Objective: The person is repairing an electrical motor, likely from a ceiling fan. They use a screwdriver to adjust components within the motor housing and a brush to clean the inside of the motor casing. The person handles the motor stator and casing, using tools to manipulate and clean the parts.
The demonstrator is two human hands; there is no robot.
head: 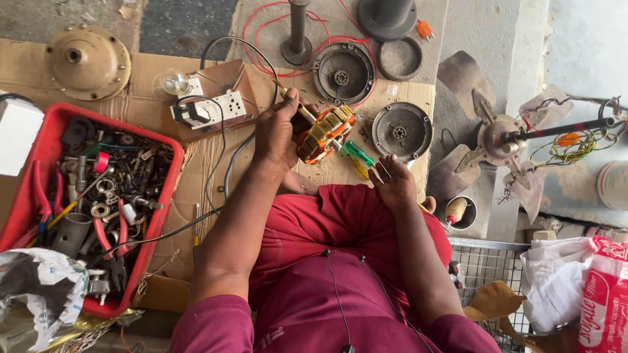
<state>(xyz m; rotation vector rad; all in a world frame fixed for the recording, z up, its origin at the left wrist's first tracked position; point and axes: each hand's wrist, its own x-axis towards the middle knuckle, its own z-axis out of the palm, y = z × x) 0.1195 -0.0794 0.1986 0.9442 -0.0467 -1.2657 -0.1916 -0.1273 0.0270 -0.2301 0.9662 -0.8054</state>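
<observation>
- Two hands in view, both over the cardboard sheet [196,163] near its far-right corner, w/ the fan stator [325,133] between them.
- L hand [278,131] was closed around a thin tool shaft [302,111], tip angled down-right onto the stator's upper-left rim; the hand lay just beside the stator on its left, touching or nearly so (contact point hidden).
- R hand [392,180] was open, fingers spread, holding nothing; it sat to the stator's lower right, near but apart.
- Stator: orange-wound ring, tilted, standing close to the person's knee. L hand was the nearer of the two.
- Green-handled screwdriver [356,155] lay between stator and R hand, long axis running upper-left to lower-right, its lower end just beside the R fingertips.
- Round motor cover [401,131] lay flat at the sheet's right edge, beyond the R hand.
- Red tool tray [49,124] stood at the left edge, well apart from both hands.
</observation>
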